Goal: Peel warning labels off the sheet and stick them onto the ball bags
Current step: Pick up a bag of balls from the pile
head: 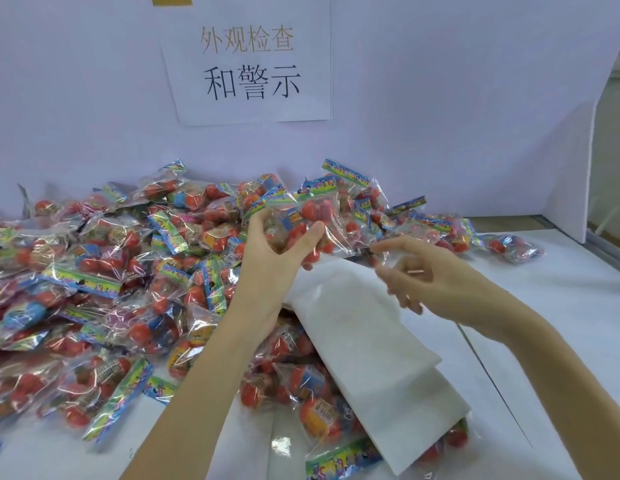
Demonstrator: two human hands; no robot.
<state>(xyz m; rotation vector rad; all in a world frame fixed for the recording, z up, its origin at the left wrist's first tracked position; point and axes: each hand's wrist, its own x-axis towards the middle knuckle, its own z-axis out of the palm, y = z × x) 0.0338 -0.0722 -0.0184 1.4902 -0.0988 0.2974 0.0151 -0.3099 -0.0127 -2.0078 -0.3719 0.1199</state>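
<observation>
My left hand (pixel 267 258) grips a clear ball bag (pixel 312 216) with red balls and a colourful header, held up above the pile. My right hand (pixel 430 278) is just right of that bag, its forefinger and thumb reaching toward the bag's lower right edge. Between those fingertips I see a small clear warning label (pixel 393 261), faint and blurred. Below both hands, white label sheets (pixel 367 344) lie slanted across the pile of ball bags (pixel 104 282).
Ball bags are heaped across the left and centre of the white table (pixel 551 306), with several more under the sheets' near end (pixel 339 420). A white partition with a printed paper sign (pixel 249 64) stands behind. A lone bag (pixel 513 247) lies at the right.
</observation>
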